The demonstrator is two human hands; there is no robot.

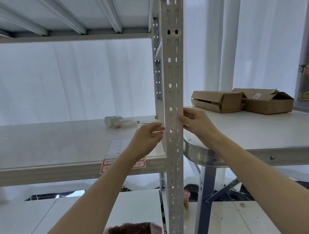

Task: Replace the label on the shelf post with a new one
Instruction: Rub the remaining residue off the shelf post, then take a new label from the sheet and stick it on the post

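Label on the pale grey perforated steel shelf post [173,88] is the target, yet a white sticker against pale metal is hard to pick out; it may be the faint patch between the fingertips. The post's long axis runs twelve to six, leaning slightly. The left hand [148,136] comes in at nine o'clock of the post, fingers pinched together at its edge, on what I cannot tell. The right hand [194,120] sits at three o'clock, fingers spread and pressed to the post's face. Both are level, the right a touch higher and closer. The sheet of red-bordered white paper labels [122,154] lies on the white shelf board [38,144], at seven o'clock of the left hand.
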